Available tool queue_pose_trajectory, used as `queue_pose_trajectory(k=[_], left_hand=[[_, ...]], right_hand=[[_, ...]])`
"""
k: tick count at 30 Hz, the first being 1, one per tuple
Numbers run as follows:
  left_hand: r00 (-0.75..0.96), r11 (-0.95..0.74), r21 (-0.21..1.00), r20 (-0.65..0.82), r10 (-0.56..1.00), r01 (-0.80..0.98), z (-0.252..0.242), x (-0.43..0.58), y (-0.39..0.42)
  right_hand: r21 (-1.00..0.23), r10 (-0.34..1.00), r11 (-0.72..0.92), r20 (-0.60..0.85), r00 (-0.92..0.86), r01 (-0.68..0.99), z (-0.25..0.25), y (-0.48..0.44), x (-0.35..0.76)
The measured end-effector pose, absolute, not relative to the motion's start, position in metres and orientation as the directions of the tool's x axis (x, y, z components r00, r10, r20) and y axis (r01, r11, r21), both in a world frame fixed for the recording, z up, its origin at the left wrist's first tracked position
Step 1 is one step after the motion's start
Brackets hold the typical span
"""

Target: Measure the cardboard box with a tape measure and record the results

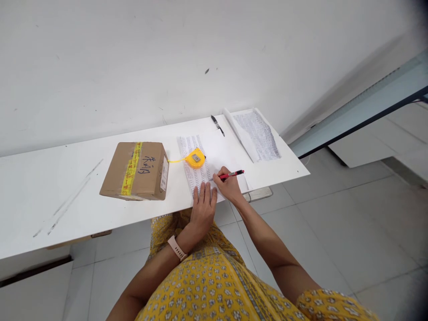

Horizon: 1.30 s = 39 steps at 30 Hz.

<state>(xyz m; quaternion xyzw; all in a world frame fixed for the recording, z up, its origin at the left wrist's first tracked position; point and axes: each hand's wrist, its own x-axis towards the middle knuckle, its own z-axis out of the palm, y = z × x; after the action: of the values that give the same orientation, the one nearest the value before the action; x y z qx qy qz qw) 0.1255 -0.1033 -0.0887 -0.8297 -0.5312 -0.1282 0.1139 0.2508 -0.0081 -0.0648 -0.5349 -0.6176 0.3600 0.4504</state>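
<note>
A written-on sheet of paper (195, 178) lies at the front edge of the white table. Flat on its lower part rests my left hand (203, 207), fingers stretched out. My right hand (228, 185) grips a red and black pen (231, 175), its tip down at the sheet's right side. A yellow tape measure (195, 158) sits on the upper part of the paper, its strap reaching left toward the box. Left of the paper stands a closed cardboard box (117, 171) with yellow tape and handwriting on top.
A black pen (218, 125) lies behind the sheet. At the table's right end is a pad of written pages (257, 136), partly folded over. The white wall (133, 67) borders the table (76, 178) at the back, and a glass panel (361, 104) stands at right.
</note>
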Motion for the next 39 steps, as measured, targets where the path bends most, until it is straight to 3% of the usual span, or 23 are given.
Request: queue_pose_trajectory(k=[35,37,39], left_hand=[[0.408,-0.417,-0.039,0.311,0.858,0.908,-0.085,0.124,-0.104],[0.42,-0.431,-0.034,0.302,0.856,0.902,-0.084,0.123,-0.104],[0.43,-0.444,-0.017,0.282,0.857,0.896,-0.084,0.121,-0.104]], right_hand=[[-0.906,0.976,0.192,0.215,0.021,0.377,-0.065,-0.008,0.253],[-0.868,0.96,0.255,0.28,-0.004,0.427,-0.063,-0.006,0.259],[-0.751,0.924,0.361,0.369,-0.101,0.553,-0.06,0.0,0.267]])
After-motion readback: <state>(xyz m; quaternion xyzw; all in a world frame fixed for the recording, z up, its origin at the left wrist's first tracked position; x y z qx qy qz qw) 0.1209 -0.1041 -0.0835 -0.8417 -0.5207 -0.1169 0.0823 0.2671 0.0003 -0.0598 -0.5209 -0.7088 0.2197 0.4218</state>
